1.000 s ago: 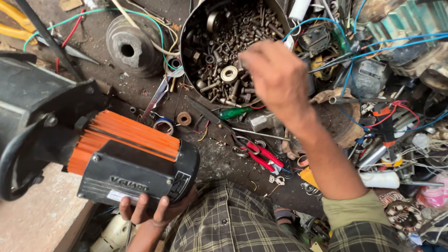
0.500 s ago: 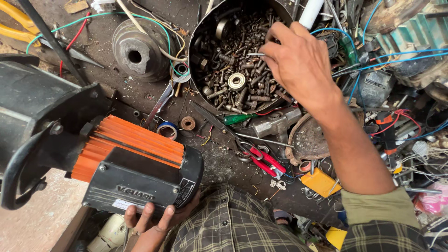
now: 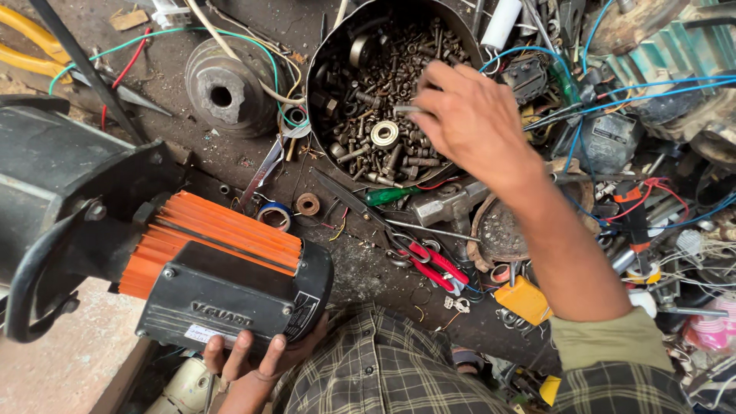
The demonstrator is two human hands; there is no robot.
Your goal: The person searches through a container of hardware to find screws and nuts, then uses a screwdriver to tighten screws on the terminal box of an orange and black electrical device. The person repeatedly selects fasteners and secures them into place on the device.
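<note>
the right hand [image 3: 468,123] hovers over the round black bowl [image 3: 326,61] heaped with rusty bolts and nuts, fingers pinched on a small bolt [image 3: 406,110]. the left hand [image 3: 249,360] grips the near end of the orange-finned electric motor [image 3: 207,276] on the cluttered tabletop [image 3: 368,268]. red-handled pliers [image 3: 433,268] lie nearby.

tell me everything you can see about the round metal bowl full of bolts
The round metal bowl is a dark, worn container standing upright at the top middle of the cluttered bench. It is packed with rusty nuts, bolts and screws, with a shiny bearing ring lying on top. The right hand reaches into it from the right, fingertips pinching a small bolt. Green and white wires run against its left wall, and a screwdriver lies just below its rim.
</note>
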